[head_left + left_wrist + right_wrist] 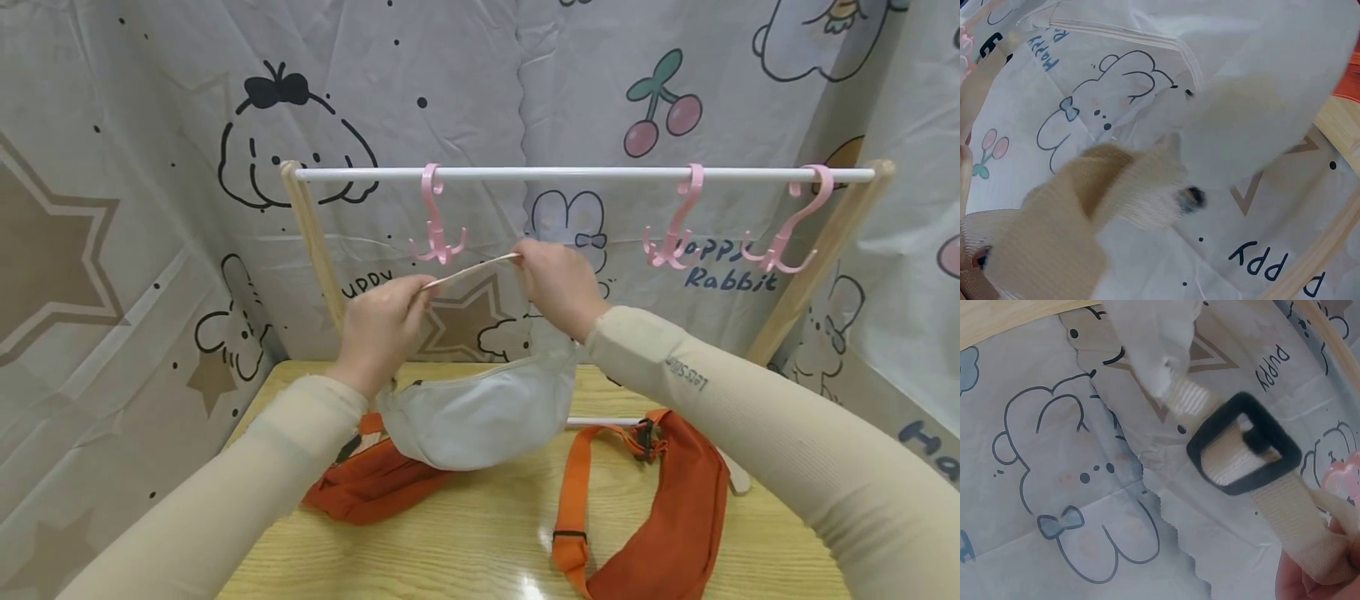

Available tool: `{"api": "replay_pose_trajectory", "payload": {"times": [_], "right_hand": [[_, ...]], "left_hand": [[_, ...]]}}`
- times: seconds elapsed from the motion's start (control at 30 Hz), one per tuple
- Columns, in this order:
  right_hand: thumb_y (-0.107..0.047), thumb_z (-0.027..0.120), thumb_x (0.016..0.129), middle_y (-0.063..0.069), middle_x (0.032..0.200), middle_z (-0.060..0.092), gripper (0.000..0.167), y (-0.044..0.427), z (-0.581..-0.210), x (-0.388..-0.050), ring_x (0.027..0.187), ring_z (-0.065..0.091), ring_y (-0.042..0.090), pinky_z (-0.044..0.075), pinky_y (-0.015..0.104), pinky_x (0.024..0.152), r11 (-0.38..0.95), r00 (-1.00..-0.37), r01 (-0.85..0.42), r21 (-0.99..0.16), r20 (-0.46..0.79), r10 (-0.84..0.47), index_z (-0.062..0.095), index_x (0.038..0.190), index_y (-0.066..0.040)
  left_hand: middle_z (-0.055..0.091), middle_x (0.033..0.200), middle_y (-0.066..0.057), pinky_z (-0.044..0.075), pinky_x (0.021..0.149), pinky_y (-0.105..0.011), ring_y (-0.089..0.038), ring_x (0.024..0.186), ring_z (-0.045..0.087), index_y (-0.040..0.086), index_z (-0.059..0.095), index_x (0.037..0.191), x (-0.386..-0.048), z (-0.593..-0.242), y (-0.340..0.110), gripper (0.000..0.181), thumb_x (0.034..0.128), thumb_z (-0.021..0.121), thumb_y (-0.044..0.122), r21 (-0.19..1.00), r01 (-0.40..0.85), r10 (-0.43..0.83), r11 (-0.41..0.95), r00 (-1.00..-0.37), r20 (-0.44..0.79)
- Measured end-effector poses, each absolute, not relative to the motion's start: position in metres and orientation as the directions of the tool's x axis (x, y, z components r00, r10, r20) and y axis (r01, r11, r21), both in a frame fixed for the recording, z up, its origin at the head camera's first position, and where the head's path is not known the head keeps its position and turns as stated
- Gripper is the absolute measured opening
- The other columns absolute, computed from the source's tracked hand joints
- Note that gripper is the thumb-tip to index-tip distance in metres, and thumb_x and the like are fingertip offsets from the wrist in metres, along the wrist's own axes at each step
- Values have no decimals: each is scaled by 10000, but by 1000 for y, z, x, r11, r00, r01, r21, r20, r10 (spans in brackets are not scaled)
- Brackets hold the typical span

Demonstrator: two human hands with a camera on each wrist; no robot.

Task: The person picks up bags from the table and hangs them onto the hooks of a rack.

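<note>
A white waist bag (480, 417) hangs in the air above the table by its cream strap (474, 268). My left hand (381, 329) pinches the strap at one side, and my right hand (557, 283) grips it further right, so a short length stretches between them. In the right wrist view a black slider buckle (1244, 444) sits on the strap beside my right fingers. Close to the left wrist camera, the webbing (1085, 212) looks folded, with the bag's pale body (1241, 119) behind it; the left fingers barely show there.
Pink hooks (435, 225) hang from a white rail (562, 174) on a wooden stand beyond my hands. One orange waist bag (375, 483) lies on the table (495, 542) at left, partly behind the white one. Another orange waist bag (675, 533) lies at right.
</note>
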State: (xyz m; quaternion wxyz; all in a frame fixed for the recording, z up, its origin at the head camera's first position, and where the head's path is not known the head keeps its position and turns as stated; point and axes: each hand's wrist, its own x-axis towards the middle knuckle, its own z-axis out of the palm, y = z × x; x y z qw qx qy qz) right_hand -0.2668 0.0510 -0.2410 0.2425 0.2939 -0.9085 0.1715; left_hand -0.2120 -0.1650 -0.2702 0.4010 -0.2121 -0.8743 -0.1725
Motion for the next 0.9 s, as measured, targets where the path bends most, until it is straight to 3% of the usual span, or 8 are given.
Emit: {"api": "replay_pose_trajectory", "payload": {"times": [0.3, 0.63, 0.9], "right_hand": [[-102, 499, 1016, 146, 956, 695, 199, 44, -233, -275, 790, 654, 275, 545, 381, 700, 772, -755, -587, -243, 510, -413, 642, 1085, 18], [-114, 494, 1020, 137, 1002, 696, 205, 35, -224, -283, 840, 647, 276, 528, 400, 722, 783, -775, -564, -262, 496, -392, 652, 1093, -6], [-145, 488, 1029, 124, 1031, 697, 225, 28, -219, -289, 898, 651, 282, 524, 409, 748, 786, -784, -553, -277, 492, -379, 652, 1123, -22]], "left_hand": [[696, 755, -114, 509, 578, -424, -265, 636, 643, -1, 722, 970, -218, -268, -167, 162, 918, 669, 143, 201, 484, 159, 852, -605, 780], [727, 819, -112, 481, 570, -415, -263, 671, 663, 0, 743, 984, -223, -266, -169, 139, 918, 655, 85, 288, 506, 58, 813, -563, 825], [721, 783, -96, 392, 501, -350, -237, 605, 630, 8, 734, 983, -225, -268, -171, 135, 918, 671, 108, 298, 515, 36, 804, -542, 840]]}}
